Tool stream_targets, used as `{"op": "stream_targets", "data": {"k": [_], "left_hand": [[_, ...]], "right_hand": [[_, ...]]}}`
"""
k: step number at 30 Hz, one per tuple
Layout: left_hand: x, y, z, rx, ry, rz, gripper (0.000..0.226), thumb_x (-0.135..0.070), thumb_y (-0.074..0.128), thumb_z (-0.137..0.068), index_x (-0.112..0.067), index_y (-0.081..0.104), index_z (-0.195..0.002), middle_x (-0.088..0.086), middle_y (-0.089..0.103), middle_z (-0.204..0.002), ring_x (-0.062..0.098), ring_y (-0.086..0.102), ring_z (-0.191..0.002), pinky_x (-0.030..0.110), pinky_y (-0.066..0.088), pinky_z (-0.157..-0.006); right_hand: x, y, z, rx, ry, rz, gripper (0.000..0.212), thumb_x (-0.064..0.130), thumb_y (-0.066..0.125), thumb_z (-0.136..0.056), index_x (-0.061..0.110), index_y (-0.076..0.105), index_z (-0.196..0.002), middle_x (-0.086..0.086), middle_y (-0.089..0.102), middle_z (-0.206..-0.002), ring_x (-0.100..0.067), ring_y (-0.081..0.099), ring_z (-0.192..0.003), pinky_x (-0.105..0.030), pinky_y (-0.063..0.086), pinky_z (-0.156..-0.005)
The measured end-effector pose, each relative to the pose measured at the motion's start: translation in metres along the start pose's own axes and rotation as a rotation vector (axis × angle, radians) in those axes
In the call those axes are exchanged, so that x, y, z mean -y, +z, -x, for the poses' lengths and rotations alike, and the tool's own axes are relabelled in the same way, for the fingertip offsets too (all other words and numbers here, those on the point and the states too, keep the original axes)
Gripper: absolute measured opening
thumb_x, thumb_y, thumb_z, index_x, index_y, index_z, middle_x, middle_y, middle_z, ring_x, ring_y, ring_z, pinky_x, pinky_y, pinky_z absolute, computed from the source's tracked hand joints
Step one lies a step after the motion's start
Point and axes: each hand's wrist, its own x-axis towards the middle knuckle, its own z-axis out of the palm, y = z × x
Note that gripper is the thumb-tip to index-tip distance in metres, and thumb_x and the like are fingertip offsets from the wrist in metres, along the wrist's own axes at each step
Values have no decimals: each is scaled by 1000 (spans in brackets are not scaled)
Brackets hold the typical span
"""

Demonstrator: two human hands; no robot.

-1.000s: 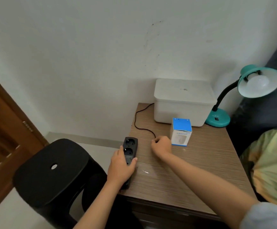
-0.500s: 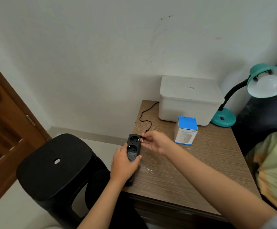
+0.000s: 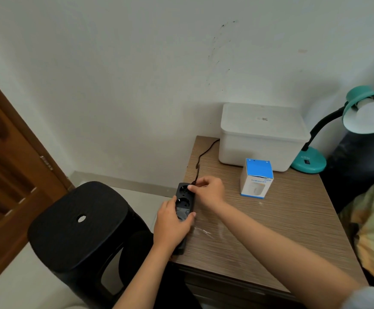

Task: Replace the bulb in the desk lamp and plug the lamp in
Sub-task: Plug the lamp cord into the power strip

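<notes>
Plug pinched by right hand, left hand gripping power strip

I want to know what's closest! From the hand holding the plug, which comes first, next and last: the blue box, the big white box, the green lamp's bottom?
Counting from the right hand, in the head view:
1. Blue box: just to its right on the table.
2. White box: behind the blue one, by the wall.
3. Lamp's base: far right corner.
</notes>
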Motion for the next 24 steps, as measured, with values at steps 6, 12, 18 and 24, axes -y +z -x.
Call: {"op": "stream_targets", "data": {"k": [6, 12, 18, 24], "left_hand": [[2, 1, -1, 3, -5, 0, 64, -50, 66, -71, -18, 50, -124, -2, 58, -113, 15, 53, -108, 35, 50, -89], [0, 0, 0, -10, 0, -1, 63, -46, 68, -72, -19, 49, -126, -3, 57, -112, 13, 52, -108, 33, 50, -88], [2, 0, -1, 2, -12, -15, 68, -57, 61, -67, -20, 51, -123, -4, 58, -112, 15, 54, -108, 37, 52, -88], [1, 0, 0, 7, -17, -19, 70, -54, 64, -69, -18, 49, -126, -1, 57, -118, 16, 52, -112, 39, 50, -92]], "right_hand": [[3, 2, 2, 46, -250, 238, 15, 21, 78, -74, 9, 70, -78, -3, 68, -80, -15, 59, -71, -26, 49, -64], [6, 3, 5, 103, -334, 312, 17, 24, 75, -77, 9, 75, -85, -1, 68, -79, -12, 57, -72, -30, 51, -71], [1, 7, 4, 74, -321, 362, 20, 26, 71, -80, 8, 71, -72, -1, 64, -70, -16, 57, -69, -32, 49, -64], [-8, 15, -3, 38, -246, 358, 20, 30, 72, -78, 12, 67, -70, -2, 59, -79, -16, 55, -73, -32, 49, -65]]}}
